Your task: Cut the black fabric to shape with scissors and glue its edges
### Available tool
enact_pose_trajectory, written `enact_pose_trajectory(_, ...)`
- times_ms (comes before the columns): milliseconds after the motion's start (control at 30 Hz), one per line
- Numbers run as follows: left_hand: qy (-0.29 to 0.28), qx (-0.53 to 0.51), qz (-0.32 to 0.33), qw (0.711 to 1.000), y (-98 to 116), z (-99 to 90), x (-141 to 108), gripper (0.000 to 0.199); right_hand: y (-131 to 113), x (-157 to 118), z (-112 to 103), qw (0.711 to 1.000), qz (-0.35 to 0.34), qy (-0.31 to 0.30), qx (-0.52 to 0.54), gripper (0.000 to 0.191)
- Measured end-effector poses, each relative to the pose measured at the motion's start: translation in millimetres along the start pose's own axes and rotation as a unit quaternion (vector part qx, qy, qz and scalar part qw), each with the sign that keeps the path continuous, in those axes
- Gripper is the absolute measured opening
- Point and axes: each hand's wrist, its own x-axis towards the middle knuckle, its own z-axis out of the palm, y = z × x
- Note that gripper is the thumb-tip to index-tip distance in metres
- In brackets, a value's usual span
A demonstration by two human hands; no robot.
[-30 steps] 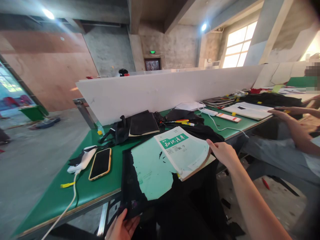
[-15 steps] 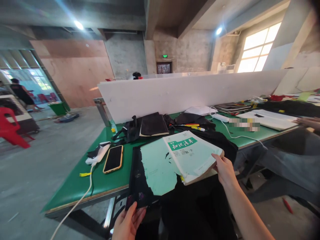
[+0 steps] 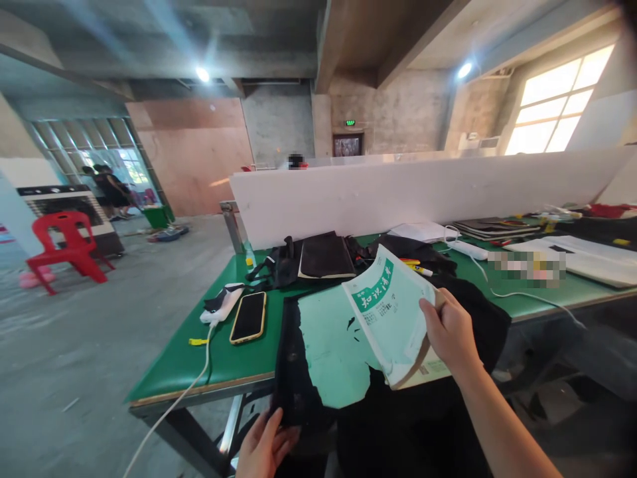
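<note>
My right hand (image 3: 454,332) grips the right edge of a soft paperback workbook (image 3: 391,322) with a green title band. The book is raised and bowed along that side, and a pale page or cover with a small printed code shows below it. To its left lies a torn-edged mint-green sheet (image 3: 331,352) on a black cover (image 3: 287,365). Low in the view, my left hand (image 3: 266,443) pinches the near edge of that black cover between thumb and fingers. Black cloth (image 3: 478,315) lies under and beyond the book.
A phone (image 3: 247,317) and a white power strip (image 3: 223,302) with a trailing cable rest on the green tabletop (image 3: 174,365). Behind are a black notebook (image 3: 326,255) and a white partition (image 3: 398,192). A red chair (image 3: 67,249) stands on the floor at left.
The view has swung left, so the table appears further right. My right hand has lifted and bent the workbook's right side, uncovering a page below it. My left hand keeps its hold.
</note>
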Motion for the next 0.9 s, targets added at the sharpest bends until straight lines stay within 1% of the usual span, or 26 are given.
enact_pose_trajectory(100,-0.021,0.025,-0.036,0.999,0.4,-2.2,1.2,0.042,-19.5,0.3,-4.4,0.997,-0.066,-0.026,-0.016,0.025)
enact_pose_trajectory(167,-0.029,0.031,-0.044,0.998,0.2,-3.3,-0.1,0.043,-32.2,-1.3,-6.3,0.995,-0.095,-0.034,-0.022,0.029)
enact_pose_trajectory(300,-0.001,0.024,-0.049,0.999,2.6,-7.9,-2.8,0.043,-53.5,-10.0,-5.8,0.989,-0.142,-0.032,-0.029,0.036)
enact_pose_trajectory(400,-0.005,0.02,-0.04,0.999,7.8,-12.4,-2.7,0.048,-64.5,-18.5,-2.7,0.984,-0.175,-0.027,-0.034,0.038)
enact_pose_trajectory(533,-0.012,0.042,-0.026,0.999,15.0,-13.6,-3.5,0.057,-73.8,-25.9,1.9,0.985,-0.169,-0.007,-0.022,0.036)
enact_pose_trajectory(700,-0.009,0.047,-0.018,0.999,15.8,-9.9,-4.6,0.059,-80.5,-29.3,6.5,0.988,-0.153,-0.023,0.002,0.036)
enact_pose_trajectory(800,-0.016,0.056,-0.025,0.998,13.3,-11.1,-0.9,0.058,-78.8,-28.6,4.6,0.99,-0.137,-0.014,0.009,0.036)
enact_pose_trajectory(900,-0.023,0.061,-0.036,0.997,11.3,-13.6,3.1,0.057,-70.1,-25.4,-2.3,0.993,-0.11,0.006,0.033,0.033)
